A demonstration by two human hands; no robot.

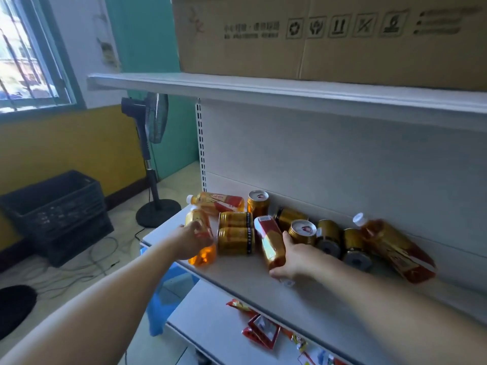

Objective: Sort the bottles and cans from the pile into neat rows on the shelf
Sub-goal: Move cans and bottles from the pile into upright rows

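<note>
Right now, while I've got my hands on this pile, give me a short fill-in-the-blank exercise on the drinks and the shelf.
1. The left hand and the right hand each grip a ____.
2. Exactly ____ of the gold cans stand upright.
3. The far-right bottle has a ____ cap.
4. On the upper shelf sits a large ____ box.
Missing words: bottle; two; white; cardboard.

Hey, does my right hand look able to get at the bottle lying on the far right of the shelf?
Probably not yet: the right hand grips the middle bottle. Nothing else seems to block the far-right bottle; the shelf in front of it looks open.
</note>
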